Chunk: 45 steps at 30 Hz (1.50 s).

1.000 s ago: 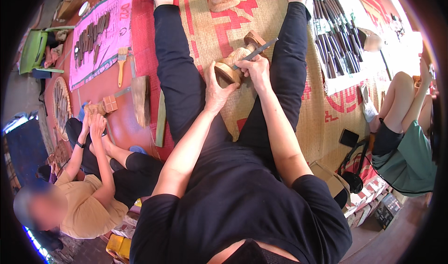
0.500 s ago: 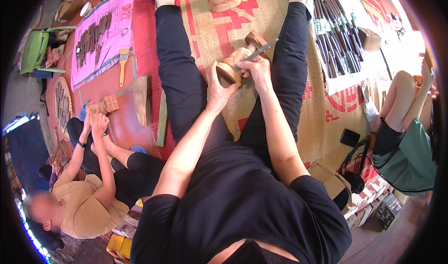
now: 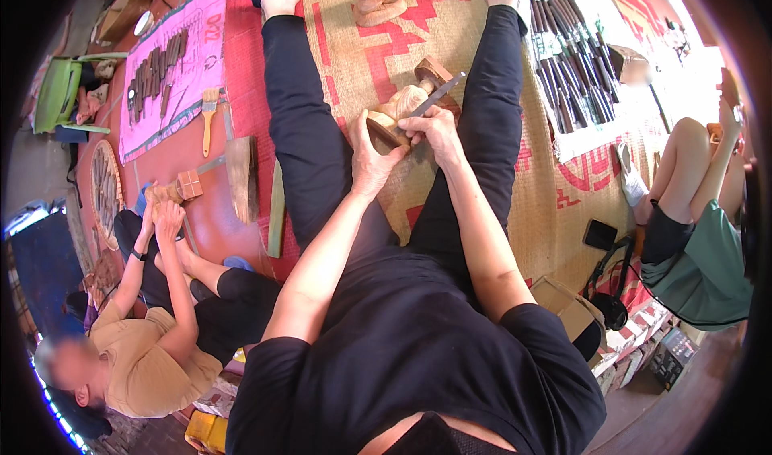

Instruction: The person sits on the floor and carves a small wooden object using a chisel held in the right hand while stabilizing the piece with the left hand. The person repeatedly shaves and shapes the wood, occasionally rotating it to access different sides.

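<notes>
Between my thighs, over the woven mat, lies a carved wooden figure [image 3: 412, 99] with a round base at its near end. My left hand [image 3: 371, 156] is closed round that base, thumb on one side and fingers on the other. A slim, flat metal carving tool [image 3: 445, 90] sits in my right hand [image 3: 435, 133], which grips it low near the base. Its bar slants up and to the right over the figure. The tool's working tip is hidden by my fingers, so I cannot tell whether it touches the wood.
Many-handled chisels [image 3: 575, 65] lie on a white cloth at right; more tools [image 3: 159, 75] rest on a pink cloth at left. A brush [image 3: 209, 123] and a wooden block [image 3: 241, 179] lie left of my leg. A co-worker [image 3: 153, 350] sits at left; another person's knees [image 3: 683, 153] are at right.
My right hand and the carving tool have shifted slightly left and toward me along the figure. The left hand keeps its hold on the base. The whole view has drifted a little.
</notes>
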### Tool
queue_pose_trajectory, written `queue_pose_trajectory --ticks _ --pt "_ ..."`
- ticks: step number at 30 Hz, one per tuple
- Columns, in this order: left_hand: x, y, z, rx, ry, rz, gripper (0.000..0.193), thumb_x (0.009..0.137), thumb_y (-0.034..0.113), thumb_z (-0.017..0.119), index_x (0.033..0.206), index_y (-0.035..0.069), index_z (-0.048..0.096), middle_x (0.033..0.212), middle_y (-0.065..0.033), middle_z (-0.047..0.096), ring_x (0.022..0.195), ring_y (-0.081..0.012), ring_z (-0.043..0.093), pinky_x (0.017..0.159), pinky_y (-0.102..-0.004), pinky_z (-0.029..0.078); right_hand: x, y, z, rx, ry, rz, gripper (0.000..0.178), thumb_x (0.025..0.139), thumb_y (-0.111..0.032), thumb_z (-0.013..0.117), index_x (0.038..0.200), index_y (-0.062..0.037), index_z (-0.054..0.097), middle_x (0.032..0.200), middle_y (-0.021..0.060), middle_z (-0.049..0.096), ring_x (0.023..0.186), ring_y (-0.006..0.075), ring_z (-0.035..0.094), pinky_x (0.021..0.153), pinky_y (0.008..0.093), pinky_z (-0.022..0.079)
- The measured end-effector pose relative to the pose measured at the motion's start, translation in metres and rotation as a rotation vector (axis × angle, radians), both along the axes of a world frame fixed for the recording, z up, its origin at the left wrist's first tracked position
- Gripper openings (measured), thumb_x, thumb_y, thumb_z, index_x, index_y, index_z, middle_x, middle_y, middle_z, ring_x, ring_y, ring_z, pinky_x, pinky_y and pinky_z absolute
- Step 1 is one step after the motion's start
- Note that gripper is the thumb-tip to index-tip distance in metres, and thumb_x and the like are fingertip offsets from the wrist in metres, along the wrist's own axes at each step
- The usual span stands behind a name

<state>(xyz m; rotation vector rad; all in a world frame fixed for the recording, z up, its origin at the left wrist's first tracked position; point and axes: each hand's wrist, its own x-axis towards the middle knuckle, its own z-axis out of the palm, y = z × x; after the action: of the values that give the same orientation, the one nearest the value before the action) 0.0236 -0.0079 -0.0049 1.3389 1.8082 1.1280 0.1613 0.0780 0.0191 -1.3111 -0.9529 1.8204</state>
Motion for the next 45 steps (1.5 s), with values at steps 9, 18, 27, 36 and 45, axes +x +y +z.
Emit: queue_pose_trajectory --ticks 9,18,27,36,45 --pt "-0.002 0.002 0.000 -0.019 -0.042 0.002 0.101 0.069 0.019 0.085 0.147 0.003 0.024 0.140 -0.0225 0.036 0.133 -0.0346 0.038 0.112 -0.0409 0.033 -0.003 0.000 -0.009 0.022 -0.008 -0.054 0.010 0.072 -0.004 0.076 0.075 -0.0027 0.067 0.064 0.0037 0.063 0.052 0.0097 0.054 0.049 0.0233 0.042" --pt "-0.001 0.000 0.002 -0.023 -0.064 0.007 0.101 0.070 0.021 0.085 0.148 0.003 0.023 0.142 -0.0222 0.034 0.133 -0.0344 0.037 0.113 -0.0408 0.033 -0.001 -0.008 -0.015 0.041 0.086 -0.019 0.013 0.074 -0.005 0.077 0.079 -0.0022 0.065 0.069 0.0055 0.065 0.055 0.0114 0.057 0.053 0.0240 0.045" --pt "0.001 0.003 -0.002 -0.004 -0.018 -0.008 0.102 0.069 0.023 0.084 0.149 0.003 0.024 0.143 -0.0220 0.035 0.135 -0.0356 0.038 0.112 -0.0416 0.034 0.013 -0.003 -0.026 0.011 0.068 -0.188 0.013 0.075 -0.006 0.076 0.080 -0.0035 0.065 0.069 0.0041 0.064 0.056 0.0109 0.058 0.054 0.0230 0.046" --pt "0.003 -0.005 0.009 -0.011 -0.109 0.060 0.095 0.065 0.026 0.081 0.142 0.002 0.030 0.138 -0.0237 0.038 0.131 -0.0360 0.041 0.107 -0.0414 0.038 0.006 -0.008 -0.018 0.086 0.064 -0.160 0.006 0.079 0.001 0.068 0.081 -0.0010 0.063 0.073 0.0053 0.064 0.059 0.0118 0.055 0.057 0.0255 0.043" --pt "-0.004 -0.008 0.005 -0.025 -0.157 0.023 0.108 0.067 0.024 0.082 0.151 0.005 0.018 0.150 -0.0234 0.023 0.143 -0.0376 0.025 0.117 -0.0432 0.026 0.009 -0.001 -0.028 0.139 -0.079 -0.068 0.010 0.079 -0.005 0.073 0.085 -0.0024 0.065 0.072 0.0034 0.063 0.060 0.0105 0.057 0.057 0.0229 0.045"
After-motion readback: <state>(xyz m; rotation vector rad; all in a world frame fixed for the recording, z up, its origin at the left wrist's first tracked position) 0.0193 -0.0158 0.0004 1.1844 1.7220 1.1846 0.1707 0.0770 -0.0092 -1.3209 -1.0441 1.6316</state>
